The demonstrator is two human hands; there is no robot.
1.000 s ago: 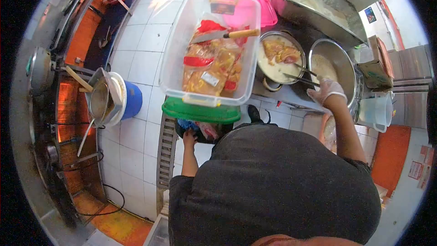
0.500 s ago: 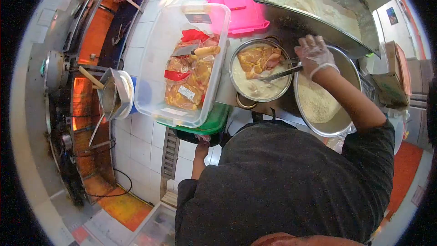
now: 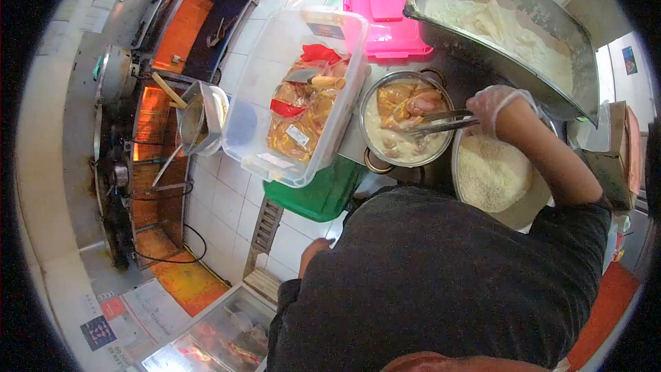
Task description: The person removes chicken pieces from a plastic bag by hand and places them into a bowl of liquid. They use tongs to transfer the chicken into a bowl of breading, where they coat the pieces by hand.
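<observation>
Plastic-gloved right hand (image 3: 501, 110) clasps metal tongs (image 3: 451, 125); the left hand (image 3: 315, 255) is partly hidden, its grasp impossible to tell.
Their length apparently keeps the fingers out of the white liquid (image 3: 381, 140) in the pot (image 3: 406, 164), where raw meat (image 3: 396, 102) lies.

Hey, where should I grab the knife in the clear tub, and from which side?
Probably best to take the knife by its wooden handle, from above on the pot side. The handle points toward that wall of the clear tub and the blade points away, across the packed meat; the wall may block a low reach.
</observation>
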